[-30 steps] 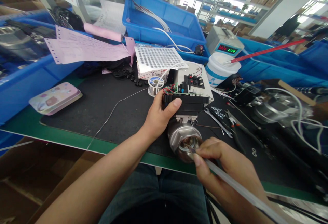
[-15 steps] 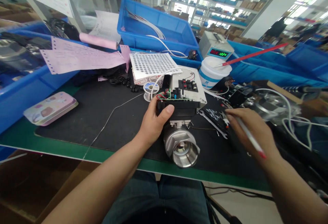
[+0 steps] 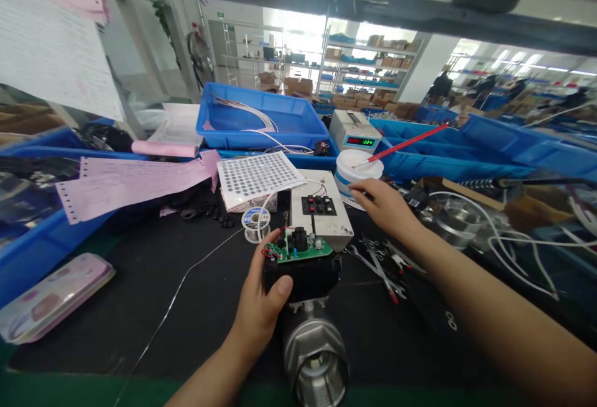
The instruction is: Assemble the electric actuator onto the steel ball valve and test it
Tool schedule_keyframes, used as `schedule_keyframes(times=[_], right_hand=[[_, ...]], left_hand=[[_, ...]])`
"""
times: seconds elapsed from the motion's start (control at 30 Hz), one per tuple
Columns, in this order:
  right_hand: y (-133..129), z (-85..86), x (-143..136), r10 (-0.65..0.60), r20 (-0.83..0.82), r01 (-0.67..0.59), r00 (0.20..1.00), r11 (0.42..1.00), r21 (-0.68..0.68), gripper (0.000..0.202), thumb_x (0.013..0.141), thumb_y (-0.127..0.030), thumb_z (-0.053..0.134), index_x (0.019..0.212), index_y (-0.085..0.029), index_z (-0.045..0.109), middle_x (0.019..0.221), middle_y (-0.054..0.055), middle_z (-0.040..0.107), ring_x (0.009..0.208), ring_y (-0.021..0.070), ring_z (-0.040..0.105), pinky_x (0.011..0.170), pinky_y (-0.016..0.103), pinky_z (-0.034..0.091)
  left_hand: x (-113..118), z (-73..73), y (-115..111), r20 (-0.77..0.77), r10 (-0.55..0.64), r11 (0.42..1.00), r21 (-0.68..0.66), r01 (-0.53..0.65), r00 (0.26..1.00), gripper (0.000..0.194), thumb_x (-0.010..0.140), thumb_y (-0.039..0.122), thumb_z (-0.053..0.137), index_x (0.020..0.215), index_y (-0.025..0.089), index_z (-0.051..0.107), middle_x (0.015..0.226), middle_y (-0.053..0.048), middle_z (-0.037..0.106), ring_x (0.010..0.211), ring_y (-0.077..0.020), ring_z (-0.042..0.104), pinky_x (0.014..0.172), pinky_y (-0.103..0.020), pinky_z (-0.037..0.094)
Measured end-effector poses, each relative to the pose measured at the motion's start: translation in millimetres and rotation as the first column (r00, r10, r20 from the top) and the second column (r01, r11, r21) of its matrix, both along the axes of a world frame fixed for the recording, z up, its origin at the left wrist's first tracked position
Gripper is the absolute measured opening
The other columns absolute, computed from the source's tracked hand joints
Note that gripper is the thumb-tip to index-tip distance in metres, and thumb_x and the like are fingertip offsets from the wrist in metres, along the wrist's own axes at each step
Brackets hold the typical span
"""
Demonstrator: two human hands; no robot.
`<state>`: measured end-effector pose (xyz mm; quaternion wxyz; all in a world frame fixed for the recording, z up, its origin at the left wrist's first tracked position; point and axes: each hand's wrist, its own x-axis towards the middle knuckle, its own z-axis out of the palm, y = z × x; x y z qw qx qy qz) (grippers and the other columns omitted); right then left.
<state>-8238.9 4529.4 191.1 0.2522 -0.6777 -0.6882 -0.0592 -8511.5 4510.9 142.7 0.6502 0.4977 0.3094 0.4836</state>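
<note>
Left hand (image 3: 259,310) clasps the valve unit (image 3: 311,335) by its left; right hand (image 3: 389,207), loosely curled, empty, beside tub (image 3: 342,174).

Left grip (image 3: 256,314) low, thumb (image 3: 280,290) extended; right grip (image 3: 389,208) farther forward, fingers (image 3: 367,184) loosely bent, arm (image 3: 485,286) outstretched

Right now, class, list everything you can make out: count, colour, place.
valve assembly: 1, silver and black, front centre
circuit board: 1, green, atop assembly
switch box: 1, white, behind assembly
solder spool: 1, silver, left of box
papers: several, white or pink, left half
bucket: 1, white, back right of box
stick: 1, red, in bucket
meter: 1, grey, behind bucket
case: 1, pinkish, left
trays: several, blue, back
tools: several, mixed colours, right
mat: 1, black, benchtop
left hand: 1, bare, gripping assembly
right hand: 1, bare, by bucket
</note>
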Motion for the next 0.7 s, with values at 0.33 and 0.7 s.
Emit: schedule_keyframes(times=[0.33,0.7], right_hand=[[121,0.7,-26,0.119,-0.173,-0.161,0.978,0.954,-0.253,0.039,0.084,-0.029,0.062,0.118,-0.011,0.059,0.126,0.015,0.056,0.116,0.0282,0.053,0.101,0.042,0.039],[100,0.2,-27,-0.01,-0.422,-0.021,0.906,0.997,-0.068,0.055,0.084,-0.045,0.058,0.13,-0.018,0.047,0.134,0.015,0.049,0.121,0.0284,0.047,0.102,0.049,0.037]], left_hand=[[-2,-0.9,7,0.049,-0.058,0.997,-0.054,0.061,0.997,0.075,0.066,0.057,0.068,0.127,0.023,0.043,0.123,-0.009,0.06,0.113,-0.0308,0.056,0.098,-0.04,0.043],[-4,-2.3,5,0.052,-0.085,0.996,0.005,0.085,0.995,0.077,0.069,0.056,0.067,0.13,0.018,0.039,0.128,-0.011,0.056,0.118,-0.0294,0.051,0.103,-0.039,0.038]])
